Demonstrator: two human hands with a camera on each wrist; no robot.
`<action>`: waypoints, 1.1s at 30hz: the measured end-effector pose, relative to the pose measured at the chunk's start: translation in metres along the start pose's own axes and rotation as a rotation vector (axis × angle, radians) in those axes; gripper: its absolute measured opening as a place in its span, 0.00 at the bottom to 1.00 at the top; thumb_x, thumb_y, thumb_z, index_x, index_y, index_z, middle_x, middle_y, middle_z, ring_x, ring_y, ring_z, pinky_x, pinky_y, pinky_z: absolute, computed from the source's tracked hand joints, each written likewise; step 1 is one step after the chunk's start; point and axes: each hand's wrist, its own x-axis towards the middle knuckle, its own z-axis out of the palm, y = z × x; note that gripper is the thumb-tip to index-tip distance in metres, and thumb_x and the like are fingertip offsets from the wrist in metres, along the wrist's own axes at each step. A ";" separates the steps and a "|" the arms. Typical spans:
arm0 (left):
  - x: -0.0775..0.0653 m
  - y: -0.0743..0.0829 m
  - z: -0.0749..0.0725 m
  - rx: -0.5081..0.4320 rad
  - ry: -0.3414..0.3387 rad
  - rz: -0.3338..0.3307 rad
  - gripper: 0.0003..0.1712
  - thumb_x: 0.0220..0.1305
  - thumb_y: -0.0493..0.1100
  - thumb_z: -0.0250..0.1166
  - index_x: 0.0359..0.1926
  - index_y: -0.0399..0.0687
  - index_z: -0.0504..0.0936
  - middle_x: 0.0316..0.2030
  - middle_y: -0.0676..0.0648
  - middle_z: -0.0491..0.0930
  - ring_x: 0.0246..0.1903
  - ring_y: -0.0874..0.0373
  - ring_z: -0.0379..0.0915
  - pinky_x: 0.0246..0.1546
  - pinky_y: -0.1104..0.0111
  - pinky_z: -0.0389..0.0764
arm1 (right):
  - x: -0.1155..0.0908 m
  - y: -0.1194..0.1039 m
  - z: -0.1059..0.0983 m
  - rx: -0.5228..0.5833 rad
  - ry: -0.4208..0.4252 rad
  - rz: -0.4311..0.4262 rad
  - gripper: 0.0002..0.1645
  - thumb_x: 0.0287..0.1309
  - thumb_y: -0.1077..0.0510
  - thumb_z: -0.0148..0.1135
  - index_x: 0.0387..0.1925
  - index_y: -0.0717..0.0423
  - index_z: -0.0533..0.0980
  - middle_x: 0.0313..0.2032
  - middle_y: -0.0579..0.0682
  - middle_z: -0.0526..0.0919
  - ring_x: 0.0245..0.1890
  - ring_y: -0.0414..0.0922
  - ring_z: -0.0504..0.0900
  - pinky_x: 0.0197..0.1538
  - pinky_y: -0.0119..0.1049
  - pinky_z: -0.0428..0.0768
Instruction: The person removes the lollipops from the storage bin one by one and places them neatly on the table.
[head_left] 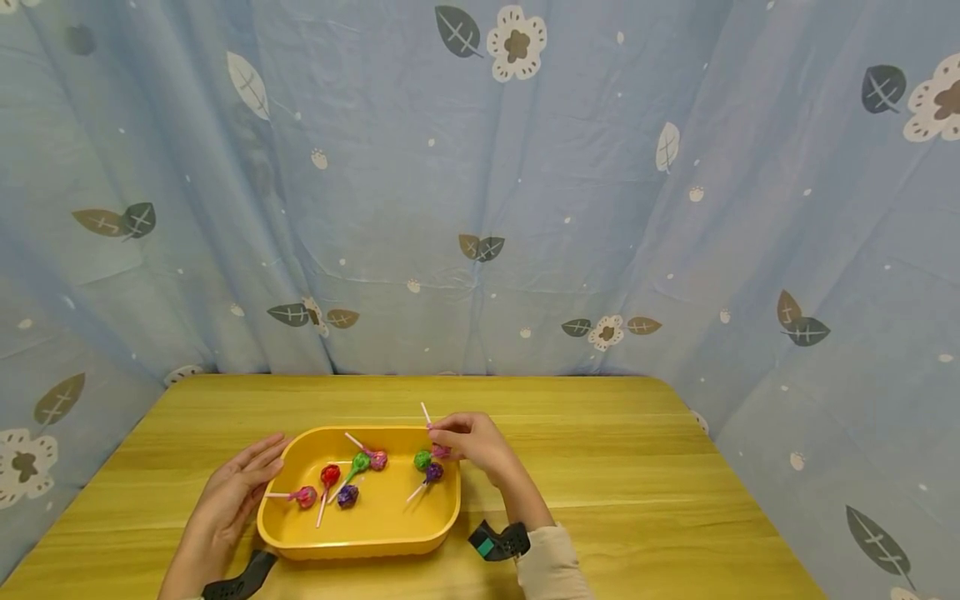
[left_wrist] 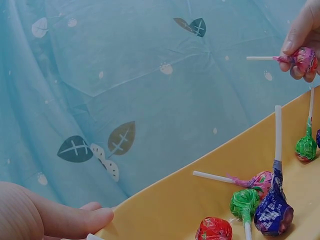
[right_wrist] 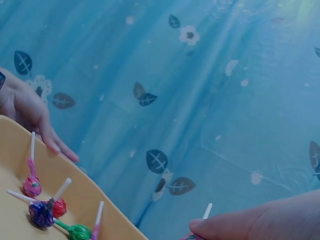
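A yellow tray stands on the table with several wrapped lollipops inside. My left hand rests at the tray's left rim, fingers extended along the outside. At the far right corner, my right hand pinches a pink lollipop between thumb and fingers, its white stick pointing away. Just below that hand lie a green lollipop and a purple lollipop. In the tray's left half are a red lollipop, another green one, another purple one and two pink ones.
The wooden table extends on both sides of the tray. Behind it hangs a blue curtain with leaf and flower prints. Each wrist wears a black strap.
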 end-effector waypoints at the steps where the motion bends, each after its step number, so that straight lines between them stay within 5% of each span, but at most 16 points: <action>1: 0.000 0.000 0.000 0.005 0.007 -0.014 0.17 0.68 0.34 0.60 0.43 0.68 0.80 0.42 0.65 0.82 0.45 0.71 0.77 0.50 0.74 0.76 | -0.001 0.001 -0.001 0.000 0.004 -0.002 0.16 0.63 0.58 0.64 0.45 0.68 0.81 0.41 0.62 0.83 0.35 0.46 0.84 0.42 0.45 0.84; 12: 0.000 0.004 0.000 0.036 0.028 -0.096 0.14 0.66 0.39 0.64 0.42 0.71 0.80 0.41 0.67 0.82 0.44 0.72 0.77 0.52 0.73 0.75 | -0.006 0.007 -0.017 0.027 0.063 -0.014 0.18 0.64 0.57 0.62 0.48 0.69 0.79 0.41 0.62 0.82 0.35 0.46 0.83 0.40 0.40 0.85; 17: 0.000 0.002 -0.001 0.050 0.021 -0.096 0.14 0.66 0.40 0.64 0.45 0.69 0.78 0.41 0.67 0.81 0.44 0.72 0.77 0.52 0.72 0.75 | -0.009 0.009 -0.028 -0.024 0.122 0.025 0.20 0.63 0.51 0.64 0.48 0.64 0.81 0.37 0.54 0.83 0.35 0.49 0.85 0.26 0.32 0.77; 19: 0.001 0.002 -0.001 0.061 0.024 -0.092 0.14 0.66 0.40 0.64 0.45 0.69 0.77 0.41 0.68 0.81 0.44 0.72 0.77 0.52 0.73 0.75 | -0.010 0.010 -0.032 -0.023 0.139 0.030 0.20 0.63 0.51 0.64 0.48 0.63 0.81 0.35 0.52 0.83 0.35 0.50 0.85 0.27 0.33 0.77; 23: 0.002 0.001 -0.002 0.064 0.033 -0.079 0.14 0.66 0.39 0.65 0.44 0.69 0.77 0.40 0.68 0.81 0.44 0.74 0.77 0.52 0.73 0.75 | -0.011 0.010 -0.038 0.028 0.144 0.004 0.21 0.64 0.54 0.62 0.50 0.68 0.79 0.37 0.54 0.82 0.35 0.47 0.83 0.44 0.47 0.83; 33: 0.005 -0.002 -0.003 0.054 0.020 -0.041 0.16 0.68 0.35 0.61 0.47 0.66 0.78 0.41 0.67 0.81 0.44 0.73 0.77 0.51 0.73 0.76 | -0.007 0.016 -0.054 0.039 0.190 0.007 0.20 0.65 0.56 0.62 0.49 0.68 0.78 0.38 0.57 0.81 0.35 0.46 0.82 0.44 0.46 0.83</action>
